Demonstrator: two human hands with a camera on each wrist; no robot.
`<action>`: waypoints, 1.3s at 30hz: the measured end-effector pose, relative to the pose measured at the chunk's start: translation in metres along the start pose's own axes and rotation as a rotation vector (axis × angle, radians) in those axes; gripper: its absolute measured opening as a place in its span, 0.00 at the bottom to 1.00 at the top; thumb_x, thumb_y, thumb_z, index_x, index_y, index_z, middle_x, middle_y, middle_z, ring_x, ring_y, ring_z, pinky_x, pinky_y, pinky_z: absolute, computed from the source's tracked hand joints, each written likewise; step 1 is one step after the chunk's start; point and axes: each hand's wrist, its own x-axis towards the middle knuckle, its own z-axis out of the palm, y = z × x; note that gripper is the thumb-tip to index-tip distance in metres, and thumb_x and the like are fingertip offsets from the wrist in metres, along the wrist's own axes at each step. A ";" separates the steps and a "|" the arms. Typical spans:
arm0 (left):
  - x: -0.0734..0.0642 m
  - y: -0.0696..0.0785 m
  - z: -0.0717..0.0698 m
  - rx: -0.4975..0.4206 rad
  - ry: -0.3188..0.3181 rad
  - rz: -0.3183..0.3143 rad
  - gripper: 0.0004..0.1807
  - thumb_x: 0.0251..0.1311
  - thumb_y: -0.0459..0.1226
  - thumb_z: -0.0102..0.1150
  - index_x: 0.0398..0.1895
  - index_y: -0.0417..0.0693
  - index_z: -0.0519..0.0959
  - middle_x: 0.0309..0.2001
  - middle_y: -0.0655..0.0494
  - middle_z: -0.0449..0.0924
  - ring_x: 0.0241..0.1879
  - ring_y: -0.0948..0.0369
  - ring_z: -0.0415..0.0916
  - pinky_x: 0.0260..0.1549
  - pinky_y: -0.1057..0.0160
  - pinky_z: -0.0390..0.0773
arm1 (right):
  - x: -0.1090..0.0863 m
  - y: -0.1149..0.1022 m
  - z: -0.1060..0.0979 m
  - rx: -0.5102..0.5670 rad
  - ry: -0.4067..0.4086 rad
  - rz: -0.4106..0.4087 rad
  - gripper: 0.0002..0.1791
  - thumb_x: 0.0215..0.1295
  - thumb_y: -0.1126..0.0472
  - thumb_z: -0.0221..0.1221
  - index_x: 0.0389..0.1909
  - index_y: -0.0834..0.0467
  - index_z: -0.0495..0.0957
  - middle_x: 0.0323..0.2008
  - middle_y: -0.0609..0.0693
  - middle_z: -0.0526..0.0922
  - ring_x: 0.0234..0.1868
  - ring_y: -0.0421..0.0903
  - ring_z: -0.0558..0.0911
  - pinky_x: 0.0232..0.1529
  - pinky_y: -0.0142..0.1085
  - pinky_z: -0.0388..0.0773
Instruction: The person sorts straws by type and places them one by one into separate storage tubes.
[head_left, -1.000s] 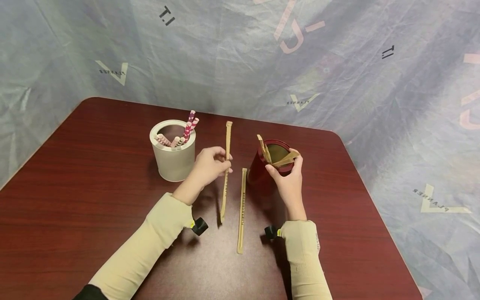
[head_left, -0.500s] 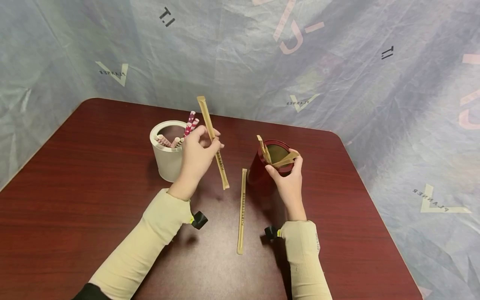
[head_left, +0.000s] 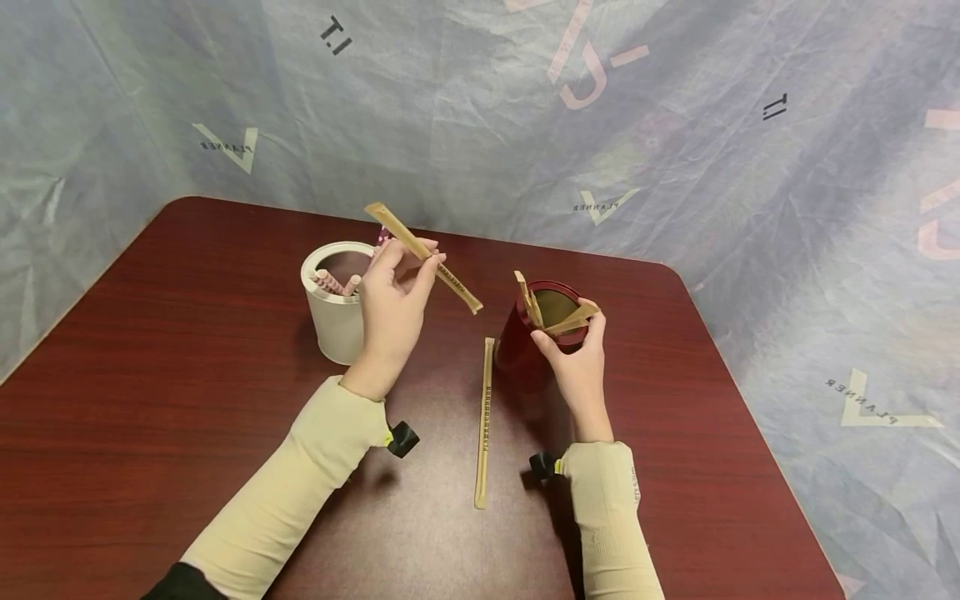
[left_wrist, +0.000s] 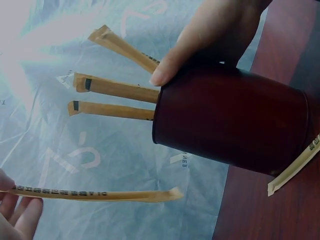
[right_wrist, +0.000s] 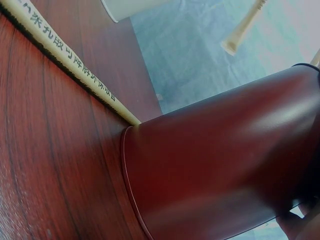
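Observation:
My left hand pinches a paper-wrapped straw above the table, tilted with its lower end toward the right. In the left wrist view its printed wrapper shows, fingertips at one end. My right hand grips the rim of a dark red canister, thumb on the near side. Several wrapped straws stick up out of this canister, one leaning beside the right fingers. Another wrapped straw lies flat on the table, its far end close to the canister's base.
A white canister with patterned paper straws stands behind and left of my left hand, which partly hides it. The dark red wooden table ends at a grey printed sheet hanging behind.
My left hand has lifted the wrapped straw up off the table and turned it from near upright to a slant, its lower end swinging right toward the red canister. My right hand stays put.

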 end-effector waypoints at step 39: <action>-0.017 -0.036 0.052 0.156 -0.229 0.192 0.10 0.69 0.31 0.50 0.46 0.35 0.78 0.45 0.43 0.79 0.45 0.54 0.80 0.34 0.69 0.77 | 0.001 0.001 0.001 -0.007 0.013 -0.025 0.43 0.57 0.63 0.65 0.70 0.61 0.53 0.67 0.61 0.63 0.66 0.53 0.65 0.69 0.50 0.59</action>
